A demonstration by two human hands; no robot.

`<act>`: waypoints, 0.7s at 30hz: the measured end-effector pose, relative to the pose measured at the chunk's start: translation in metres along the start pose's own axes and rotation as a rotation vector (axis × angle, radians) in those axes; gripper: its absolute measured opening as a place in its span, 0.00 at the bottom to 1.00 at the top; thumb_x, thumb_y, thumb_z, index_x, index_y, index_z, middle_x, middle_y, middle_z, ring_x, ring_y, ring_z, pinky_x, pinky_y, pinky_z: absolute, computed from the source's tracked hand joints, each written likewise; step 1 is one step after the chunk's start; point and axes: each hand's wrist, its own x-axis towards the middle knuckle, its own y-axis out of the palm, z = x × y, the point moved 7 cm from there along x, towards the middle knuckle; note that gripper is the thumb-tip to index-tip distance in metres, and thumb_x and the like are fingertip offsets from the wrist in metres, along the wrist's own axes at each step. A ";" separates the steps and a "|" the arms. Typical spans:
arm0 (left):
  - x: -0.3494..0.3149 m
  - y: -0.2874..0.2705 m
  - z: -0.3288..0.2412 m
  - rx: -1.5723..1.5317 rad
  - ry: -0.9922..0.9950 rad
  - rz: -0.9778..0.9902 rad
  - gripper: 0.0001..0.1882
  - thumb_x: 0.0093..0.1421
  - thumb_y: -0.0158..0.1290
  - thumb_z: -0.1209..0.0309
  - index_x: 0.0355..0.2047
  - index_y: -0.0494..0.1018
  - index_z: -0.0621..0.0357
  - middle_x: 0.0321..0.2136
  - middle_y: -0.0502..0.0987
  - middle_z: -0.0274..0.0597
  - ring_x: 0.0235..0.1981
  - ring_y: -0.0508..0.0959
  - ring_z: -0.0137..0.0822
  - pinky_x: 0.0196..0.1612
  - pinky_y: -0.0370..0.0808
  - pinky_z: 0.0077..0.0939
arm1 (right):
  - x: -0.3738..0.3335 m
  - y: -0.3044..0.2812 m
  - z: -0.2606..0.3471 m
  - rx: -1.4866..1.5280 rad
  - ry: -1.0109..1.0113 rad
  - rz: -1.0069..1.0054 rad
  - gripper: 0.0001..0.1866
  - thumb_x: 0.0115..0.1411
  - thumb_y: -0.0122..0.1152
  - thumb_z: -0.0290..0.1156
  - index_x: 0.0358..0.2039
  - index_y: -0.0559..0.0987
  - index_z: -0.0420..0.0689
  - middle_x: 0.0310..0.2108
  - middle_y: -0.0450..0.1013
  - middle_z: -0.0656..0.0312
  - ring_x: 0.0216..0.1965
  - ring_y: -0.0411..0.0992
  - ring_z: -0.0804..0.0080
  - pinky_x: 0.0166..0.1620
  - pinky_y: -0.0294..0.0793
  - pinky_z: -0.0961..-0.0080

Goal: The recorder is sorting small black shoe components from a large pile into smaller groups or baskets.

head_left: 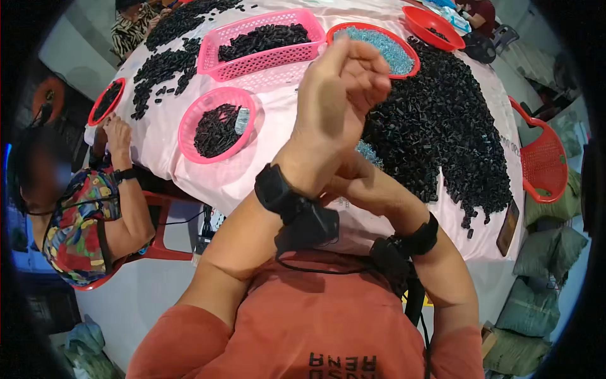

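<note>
My left hand (334, 95) is raised over the table, its fingers loosely bent and apart, with nothing seen in it. Just below it, my right hand (363, 183) is at my left wrist. Its fingers pass behind that wrist and are hidden. Each wrist carries a black strapped device, one on the left (278, 189) and one on the right (421, 235). Beyond my hands spreads a big heap of small black plastic pieces (442, 120). A red basin (413, 66) of small clear bluish pieces stands behind my left fingers, partly covered by them.
A round pink basket (184, 136) of black strips and a rectangular pink basket (252, 66) of black pieces stand left. Another red basin (432, 28) is farther back. A phone (507, 228) lies at the right edge, near a red chair (546, 158). A co-worker (82, 221) sits left.
</note>
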 end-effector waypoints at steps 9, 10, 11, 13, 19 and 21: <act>0.002 -0.029 -0.038 0.355 0.479 -0.225 0.21 0.71 0.41 0.59 0.29 0.72 0.63 0.23 0.76 0.41 0.20 0.74 0.26 0.26 0.71 0.18 | 0.011 0.018 -0.024 0.503 0.053 -0.090 0.15 0.67 0.49 0.32 0.50 0.74 0.39 0.41 0.75 0.63 0.39 0.76 0.75 0.44 0.77 0.73; 0.000 -0.029 -0.044 0.456 0.564 -0.229 0.21 0.71 0.41 0.60 0.28 0.72 0.63 0.23 0.76 0.40 0.20 0.74 0.25 0.26 0.71 0.17 | 0.013 0.021 -0.023 0.577 0.077 -0.104 0.15 0.68 0.49 0.32 0.50 0.73 0.39 0.42 0.75 0.62 0.39 0.75 0.75 0.44 0.77 0.73; -0.003 -0.028 -0.048 0.556 0.648 -0.232 0.20 0.71 0.42 0.60 0.28 0.73 0.63 0.22 0.76 0.39 0.20 0.74 0.24 0.26 0.71 0.17 | 0.013 0.023 -0.023 0.650 0.101 -0.119 0.14 0.68 0.49 0.33 0.50 0.73 0.40 0.43 0.74 0.62 0.40 0.75 0.75 0.44 0.77 0.73; -0.006 -0.030 -0.052 0.617 0.682 -0.242 0.20 0.70 0.43 0.61 0.28 0.73 0.63 0.22 0.76 0.38 0.21 0.74 0.25 0.27 0.71 0.17 | 0.013 0.018 -0.031 0.515 0.043 -0.162 0.15 0.68 0.49 0.33 0.51 0.72 0.40 0.45 0.74 0.61 0.42 0.75 0.74 0.45 0.76 0.72; -0.011 -0.047 -0.077 0.797 0.817 -0.347 0.19 0.70 0.44 0.62 0.28 0.74 0.63 0.22 0.76 0.38 0.21 0.75 0.26 0.27 0.72 0.19 | -0.001 0.035 -0.024 1.012 -0.019 -0.090 0.21 0.63 0.57 0.35 0.55 0.70 0.40 0.48 0.71 0.61 0.48 0.72 0.74 0.51 0.73 0.72; -0.013 -0.044 -0.077 0.845 0.837 -0.344 0.19 0.70 0.45 0.63 0.27 0.74 0.64 0.22 0.76 0.38 0.21 0.75 0.26 0.27 0.72 0.19 | -0.001 0.034 -0.016 0.342 -0.125 -0.176 0.28 0.60 0.63 0.27 0.60 0.65 0.42 0.52 0.69 0.60 0.51 0.70 0.73 0.52 0.73 0.73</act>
